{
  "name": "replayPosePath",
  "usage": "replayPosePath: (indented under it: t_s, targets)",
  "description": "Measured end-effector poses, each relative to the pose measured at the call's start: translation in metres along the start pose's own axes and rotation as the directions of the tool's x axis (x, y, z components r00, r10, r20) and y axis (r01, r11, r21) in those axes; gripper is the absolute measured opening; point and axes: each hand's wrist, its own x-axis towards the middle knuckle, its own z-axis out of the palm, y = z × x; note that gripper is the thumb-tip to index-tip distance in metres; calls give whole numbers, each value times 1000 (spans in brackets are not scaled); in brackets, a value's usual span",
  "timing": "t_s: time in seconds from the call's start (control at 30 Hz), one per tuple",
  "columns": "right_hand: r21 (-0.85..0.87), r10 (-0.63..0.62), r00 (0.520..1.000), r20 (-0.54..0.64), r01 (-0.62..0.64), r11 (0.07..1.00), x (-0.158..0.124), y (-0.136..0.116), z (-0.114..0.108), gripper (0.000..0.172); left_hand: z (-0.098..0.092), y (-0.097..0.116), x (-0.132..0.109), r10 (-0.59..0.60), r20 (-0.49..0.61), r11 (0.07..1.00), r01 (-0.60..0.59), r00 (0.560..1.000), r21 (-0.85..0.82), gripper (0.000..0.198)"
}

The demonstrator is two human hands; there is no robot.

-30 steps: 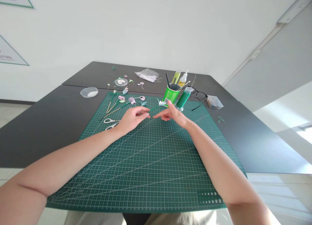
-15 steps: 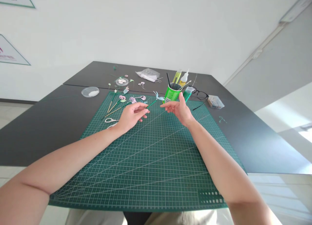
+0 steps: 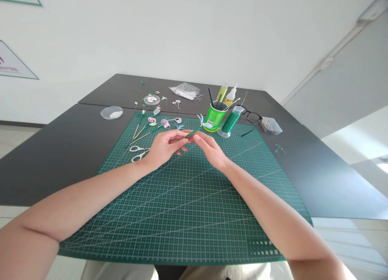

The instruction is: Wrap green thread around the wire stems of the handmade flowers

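Head view, left hand [image 3: 165, 146]: thumb and fingers pinching the green flower stem [image 3: 195, 131].
Right hand [image 3: 212, 150]: fingers narrowed beside the stem; grip cannot be confirmed.
Stem axis: slants away rightward from left fingertips, above the cutting mat [image 3: 188, 215], pale-blue petals [image 3: 206, 125] at far end.
Nearer hand: left, in contact.

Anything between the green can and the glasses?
Yes: in the head view, a green spool with clear ends sits between the green can and the glasses.
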Motion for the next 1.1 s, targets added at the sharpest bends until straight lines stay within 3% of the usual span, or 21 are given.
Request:
replayPosePath:
  t_s: [0.1, 0.23, 0.37, 0.53, 0.77, 1.1]
  targets:
    - [78, 90, 996, -6, -89, 993, -3, 1, 11, 50, 2, 2, -2, 18, -35, 999, -17, 999, 47, 23]
    - [39, 118, 986, -121, -114, 993, -3, 3, 13, 43, 4, 2, -3, 34, -91, 996, -26, 995, 88, 24]
    - [-8, 186, 970, -159, -189, 982, -2, 0, 11, 31, 3, -2, -2, 41, -155, 997, -29, 987, 78, 31]
    - [-47, 190, 967, -170, -201, 978, 0, -3, 6, 24, 2, 0, -4, 33, -138, 996, -21, 990, 85, 28]
    - [-191, 125, 984, -129, -148, 970, 3, 0, -5, 28, 0, 0, -1, -17, -171, 1000, 18, 985, 8, 27]
    - [-292, 266, 936, -229, -327, 899, 8, 7, -16, 25, -3, -1, 4, -10, -176, 999, 1, 984, -47, 28]
